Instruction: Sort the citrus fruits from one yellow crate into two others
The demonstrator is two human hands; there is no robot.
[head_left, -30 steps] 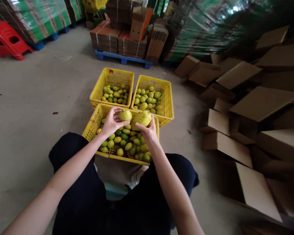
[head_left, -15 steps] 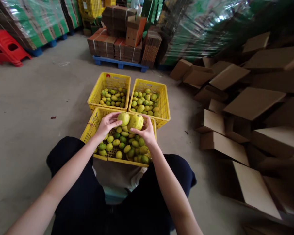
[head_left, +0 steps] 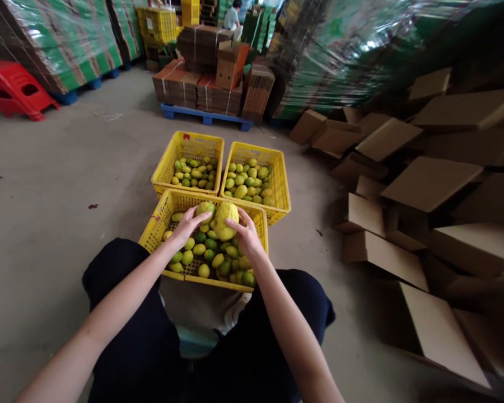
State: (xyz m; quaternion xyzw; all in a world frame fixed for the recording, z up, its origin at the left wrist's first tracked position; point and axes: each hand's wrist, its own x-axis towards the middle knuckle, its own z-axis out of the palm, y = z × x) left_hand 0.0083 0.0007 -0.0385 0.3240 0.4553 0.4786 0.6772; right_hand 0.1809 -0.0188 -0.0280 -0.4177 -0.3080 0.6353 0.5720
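left rear crate (head_left: pixel 200 146) and right rear crate (head_left: pixel 282 184): side by side behind near crate (head_left: pixel 210 281) | fruit (head_left: pixel 204 271): in all three | pallet (head_left: pixel 208 118): behind crates | stool (head_left: pixel 14 87): far left | cartons (head_left: pixel 432 183): right

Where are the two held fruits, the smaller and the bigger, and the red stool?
Smaller fruit (head_left: pixel 206 208): head view, on its upper side, above the thumb.
Bigger fruit (head_left: pixel 224 216): head view, near the middle of its yellow skin.
Stool (head_left: pixel 12 84): head view, on the red side between two openings.
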